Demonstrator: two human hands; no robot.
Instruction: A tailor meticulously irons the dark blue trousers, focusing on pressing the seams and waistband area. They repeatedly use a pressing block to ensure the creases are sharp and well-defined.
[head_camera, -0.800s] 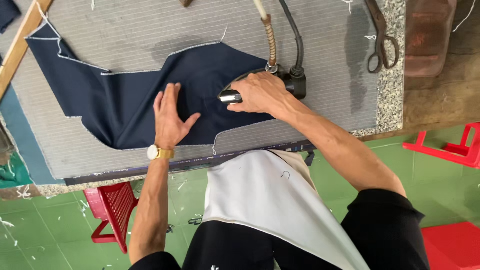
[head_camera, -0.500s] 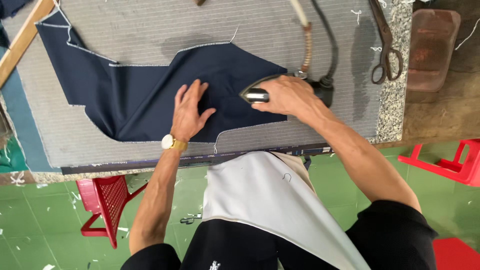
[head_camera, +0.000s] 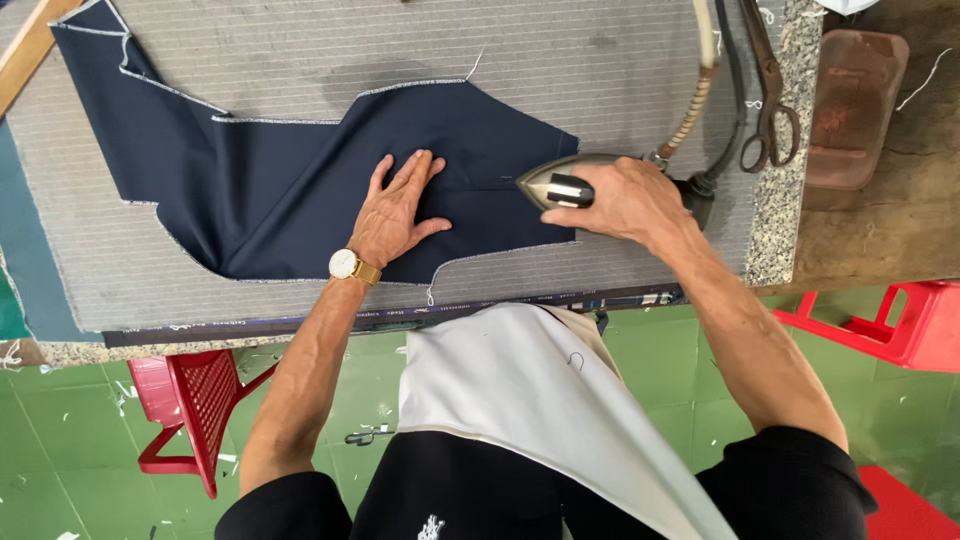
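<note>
Pressing at a padded board. Left hand (head_camera: 398, 210), open and flat with fingers spread, pins the navy cloth (head_camera: 300, 170) at frame centre so it lies smooth. Right hand (head_camera: 625, 200) is closed round the handle of the iron (head_camera: 560, 180), whose tip meets the cloth's right edge. Its hose (head_camera: 700, 80) runs to the upper right, probably for steam, beside the scissors (head_camera: 768, 100)

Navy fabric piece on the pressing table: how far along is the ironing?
Done: the navy fabric piece lies spread flat on the grey striped pad. In hand: the left hand presses it down with fingers spread, while the right hand grips the iron, whose tip sits at the fabric's right edge. Left: apparently all the cloth from that edge across to the far left end.
</note>
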